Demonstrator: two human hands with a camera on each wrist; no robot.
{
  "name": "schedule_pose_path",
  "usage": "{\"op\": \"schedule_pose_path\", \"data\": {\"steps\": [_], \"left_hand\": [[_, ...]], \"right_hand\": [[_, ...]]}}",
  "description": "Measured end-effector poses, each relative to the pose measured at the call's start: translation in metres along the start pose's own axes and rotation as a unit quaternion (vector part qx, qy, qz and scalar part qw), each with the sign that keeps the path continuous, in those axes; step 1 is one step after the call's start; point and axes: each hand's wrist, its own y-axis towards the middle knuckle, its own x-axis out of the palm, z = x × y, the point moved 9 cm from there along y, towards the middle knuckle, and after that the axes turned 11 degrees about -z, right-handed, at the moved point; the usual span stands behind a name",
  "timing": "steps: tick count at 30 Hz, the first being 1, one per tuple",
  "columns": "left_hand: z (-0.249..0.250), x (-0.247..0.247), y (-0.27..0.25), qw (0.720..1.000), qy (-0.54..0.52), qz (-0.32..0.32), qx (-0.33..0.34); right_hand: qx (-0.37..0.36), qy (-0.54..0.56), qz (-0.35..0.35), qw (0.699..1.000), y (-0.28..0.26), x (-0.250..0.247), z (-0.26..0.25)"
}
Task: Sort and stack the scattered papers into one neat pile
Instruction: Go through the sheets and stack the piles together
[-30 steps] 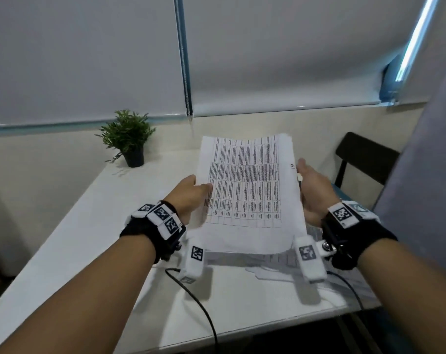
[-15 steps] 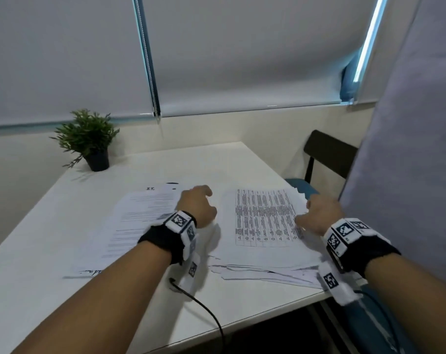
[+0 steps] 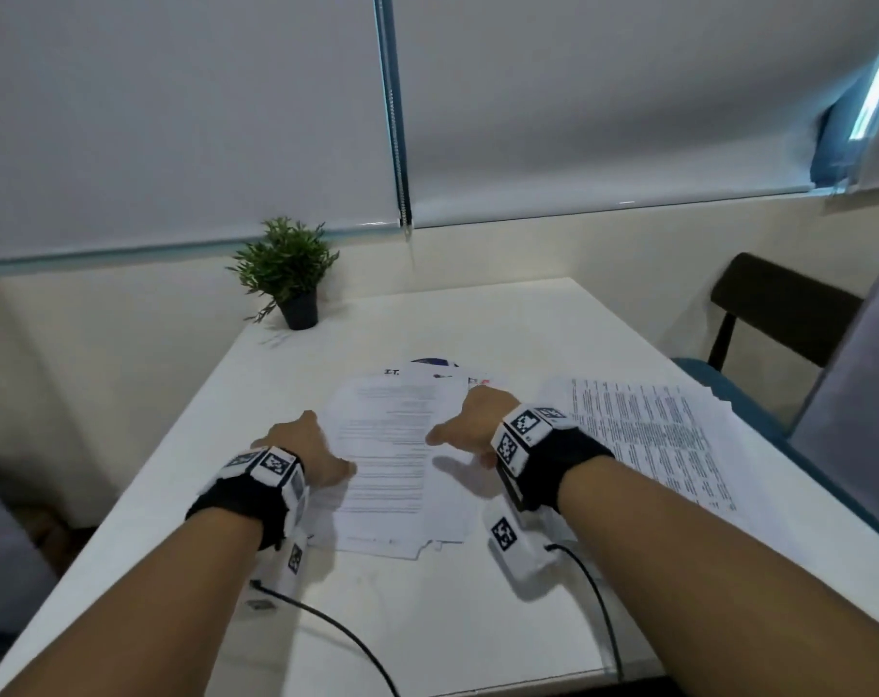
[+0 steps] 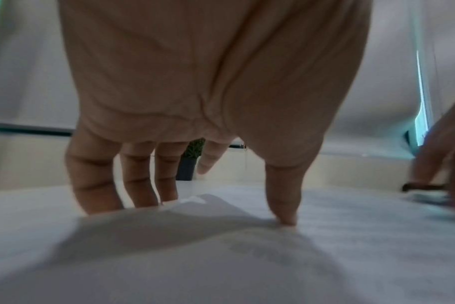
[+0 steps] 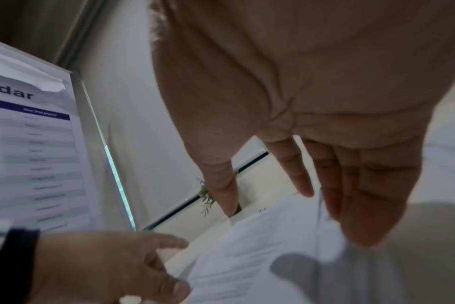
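Note:
A loose heap of printed papers (image 3: 394,447) lies in the middle of the white table (image 3: 477,621), its sheets askew and a few corners poking out behind. My left hand (image 3: 327,445) rests on its left edge, with the thumb (image 4: 286,218) on top of the sheet (image 4: 247,257) and straight fingers (image 4: 96,195) down at the edge. My right hand (image 3: 457,415) is at the right edge with fingers (image 5: 364,216) straight over the paper (image 5: 260,257). A second stack of sheets printed with tables (image 3: 648,435) lies to the right, apart from both hands.
A small potted plant (image 3: 289,274) stands at the table's far left corner. A dark chair (image 3: 774,304) is beyond the right edge. Two black cables (image 3: 337,626) trail from my wrists over the near table edge. A calendar sheet (image 5: 31,144) hangs on the wall.
A second ago both hands held the table-printed stack upright. They laid it flat on the right, let go, and have moved left onto the other loose papers.

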Motion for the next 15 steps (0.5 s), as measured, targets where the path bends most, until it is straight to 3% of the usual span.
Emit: {"op": "schedule_pose_path", "data": {"steps": [5, 10, 15], "left_hand": [[-0.001, -0.002, -0.003, 0.995, -0.095, -0.014, 0.014], [-0.021, -0.018, 0.009, 0.976, -0.215, 0.019, 0.021], [-0.014, -0.04, 0.002, 0.96, -0.247, 0.051, 0.118]], "right_hand": [[-0.009, -0.065, 0.02, 0.998, 0.012, 0.025, -0.018], [0.005, -0.09, 0.02, 0.996, 0.008, 0.028, -0.013], [-0.013, -0.032, 0.016, 0.999, 0.009, 0.022, -0.006]]}}
